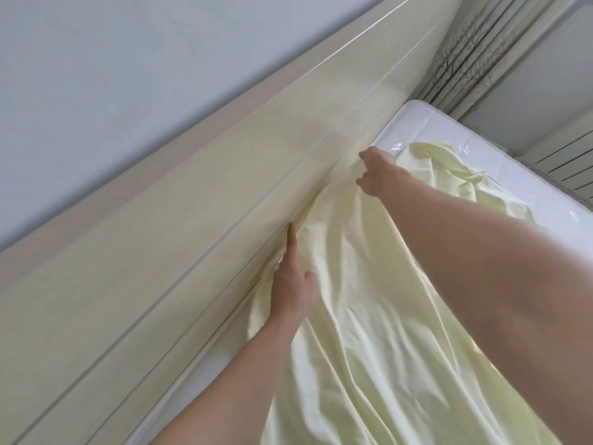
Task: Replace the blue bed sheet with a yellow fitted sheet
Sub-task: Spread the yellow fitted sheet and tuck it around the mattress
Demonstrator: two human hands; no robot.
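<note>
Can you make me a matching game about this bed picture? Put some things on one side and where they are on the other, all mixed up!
Things:
1. yellow sheet
2. mattress
3. left hand
4. curtain

Places or states:
A. bare and white at the far corner
B. hanging past the end of the bed
C. crumpled over the bed
D. fingers straight, pressing the sheet along the headboard

Pairs: 1-C, 2-A, 3-D, 4-B

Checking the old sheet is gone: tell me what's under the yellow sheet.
Beside the yellow sheet, bare white mattress shows, no blue. Beneath the cloth itself, nothing is visible.
</note>
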